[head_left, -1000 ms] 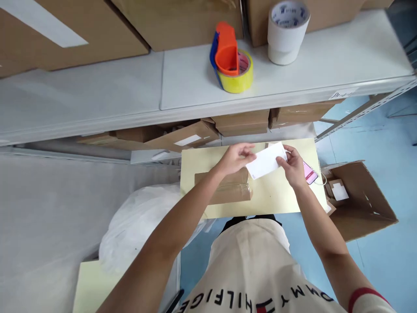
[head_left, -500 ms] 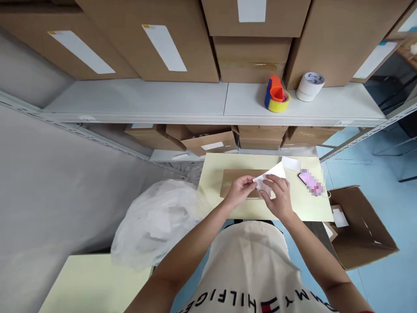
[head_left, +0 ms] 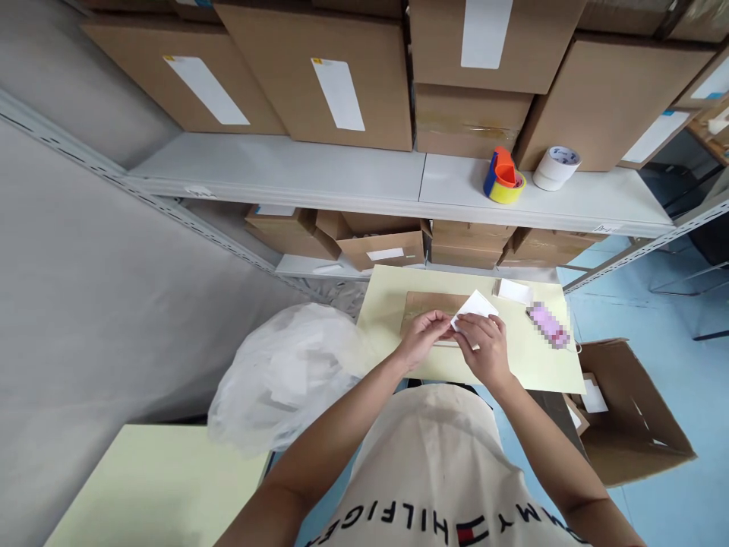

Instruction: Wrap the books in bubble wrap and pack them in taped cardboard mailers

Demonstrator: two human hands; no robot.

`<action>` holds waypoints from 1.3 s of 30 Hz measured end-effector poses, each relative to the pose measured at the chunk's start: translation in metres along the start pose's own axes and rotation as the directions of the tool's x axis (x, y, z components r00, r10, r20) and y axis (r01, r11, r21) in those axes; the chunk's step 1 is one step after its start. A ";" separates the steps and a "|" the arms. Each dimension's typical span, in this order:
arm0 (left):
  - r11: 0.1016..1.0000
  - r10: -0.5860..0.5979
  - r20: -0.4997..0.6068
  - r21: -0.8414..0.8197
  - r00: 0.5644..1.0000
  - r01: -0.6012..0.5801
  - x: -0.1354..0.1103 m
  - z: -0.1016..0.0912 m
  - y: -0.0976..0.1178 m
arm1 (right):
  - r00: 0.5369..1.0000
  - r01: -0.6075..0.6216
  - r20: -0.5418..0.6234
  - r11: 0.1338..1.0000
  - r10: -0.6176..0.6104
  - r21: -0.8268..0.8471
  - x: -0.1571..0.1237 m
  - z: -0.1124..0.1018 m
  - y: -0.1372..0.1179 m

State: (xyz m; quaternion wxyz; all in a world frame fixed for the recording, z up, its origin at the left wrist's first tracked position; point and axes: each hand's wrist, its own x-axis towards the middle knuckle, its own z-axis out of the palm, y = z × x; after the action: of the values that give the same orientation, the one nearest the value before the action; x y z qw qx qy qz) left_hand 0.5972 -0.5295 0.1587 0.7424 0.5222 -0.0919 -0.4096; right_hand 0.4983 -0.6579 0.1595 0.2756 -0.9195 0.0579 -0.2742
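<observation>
Both hands meet over a flat cardboard box [head_left: 418, 304] on the pale yellow table [head_left: 381, 304]. Between them is a white label sheet [head_left: 477, 304], tilted, with one corner pointing away from me. My left hand [head_left: 424, 334] pinches the sheet's near left corner between closed fingers. My right hand [head_left: 483, 343] grips its near right edge, fingers curled over the top and the thumb reaching toward the left fingertips. Part of the box lies hidden under the hands and the sheet.
White labels [head_left: 514, 292] and a phone [head_left: 547, 325] lie right on the table. An open carton [head_left: 643, 410] stands at right, a white plastic bag [head_left: 285, 372] at left. The shelf [head_left: 353, 171] ahead holds boxes, a tape dispenser [head_left: 504, 178] and white tape [head_left: 557, 167].
My right fingers have closed down onto the sheet, and the sheet has turned so its corner points farther away from me. The camera view has shifted slightly.
</observation>
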 end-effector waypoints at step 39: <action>0.782 0.238 -0.007 0.594 0.971 -0.187 0.015 0.030 -0.011 | 0.842 -0.513 0.475 0.653 0.256 0.557 0.024 -0.009 0.056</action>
State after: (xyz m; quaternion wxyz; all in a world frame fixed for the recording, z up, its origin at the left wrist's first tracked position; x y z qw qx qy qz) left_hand 0.5844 -0.5627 0.1581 0.5881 0.7291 -0.2422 -0.2528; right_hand 0.5164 -0.7154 0.1465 0.6429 -0.7580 0.1026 -0.0397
